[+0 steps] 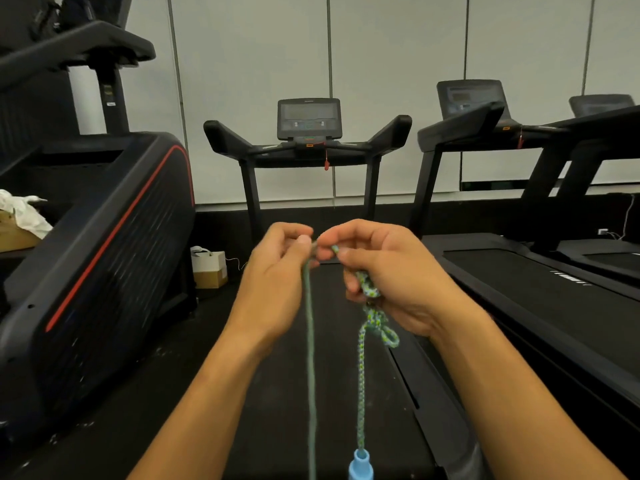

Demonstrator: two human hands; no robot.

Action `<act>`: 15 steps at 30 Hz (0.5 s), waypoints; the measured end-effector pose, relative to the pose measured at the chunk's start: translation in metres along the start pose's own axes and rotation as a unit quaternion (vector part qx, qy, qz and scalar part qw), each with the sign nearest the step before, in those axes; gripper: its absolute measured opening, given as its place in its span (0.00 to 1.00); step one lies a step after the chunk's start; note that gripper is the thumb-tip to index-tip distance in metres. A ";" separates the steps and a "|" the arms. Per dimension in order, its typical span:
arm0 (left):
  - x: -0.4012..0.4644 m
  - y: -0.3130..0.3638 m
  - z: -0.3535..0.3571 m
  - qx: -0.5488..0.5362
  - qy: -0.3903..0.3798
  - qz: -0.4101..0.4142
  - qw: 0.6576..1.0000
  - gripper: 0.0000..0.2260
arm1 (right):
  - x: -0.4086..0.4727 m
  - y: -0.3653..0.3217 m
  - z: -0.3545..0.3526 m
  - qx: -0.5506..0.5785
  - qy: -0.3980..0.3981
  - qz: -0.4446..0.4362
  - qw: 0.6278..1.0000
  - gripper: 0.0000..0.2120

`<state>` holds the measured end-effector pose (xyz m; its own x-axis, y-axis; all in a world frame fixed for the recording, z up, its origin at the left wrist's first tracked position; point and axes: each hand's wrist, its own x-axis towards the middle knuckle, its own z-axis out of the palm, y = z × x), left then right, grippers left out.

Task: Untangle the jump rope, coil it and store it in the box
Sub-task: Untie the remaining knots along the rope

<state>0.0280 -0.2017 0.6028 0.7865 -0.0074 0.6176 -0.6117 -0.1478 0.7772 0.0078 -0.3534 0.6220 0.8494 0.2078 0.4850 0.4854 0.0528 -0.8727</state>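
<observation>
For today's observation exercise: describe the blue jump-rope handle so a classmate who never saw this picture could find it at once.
Start at the middle treadmill facing the person, then drop to the two hands above its belt. From the right hand a speckled green rope hangs past a knot to the picture's bottom edge. There sits the handle, the only light blue plastic piece, unlike the bare strand beside it.

Both my bare forearms reach forward, hands raised close together in front of me. My left hand (277, 282) pinches with thumb and curled fingers; my right hand (388, 275) is curled too, fingertips nearly meeting the left.
</observation>
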 end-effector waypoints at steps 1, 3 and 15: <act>-0.004 0.003 0.004 -0.039 -0.046 0.000 0.998 0.09 | 0.000 0.001 0.002 -0.034 0.013 0.000 0.999 0.09; -0.010 0.005 0.009 -0.044 -0.107 0.014 0.993 0.10 | 0.000 0.002 0.006 -0.049 0.026 0.011 0.998 0.06; -0.009 0.001 0.005 0.147 -0.021 0.134 0.980 0.05 | 0.000 -0.007 -0.004 -0.003 0.063 0.048 0.997 0.07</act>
<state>0.0204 -0.2071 0.5977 0.6072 -0.1254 0.7846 -0.7508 -0.4136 0.5150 0.0051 -0.3578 0.6287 0.9114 0.0873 0.4021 0.4008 0.0333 -0.9156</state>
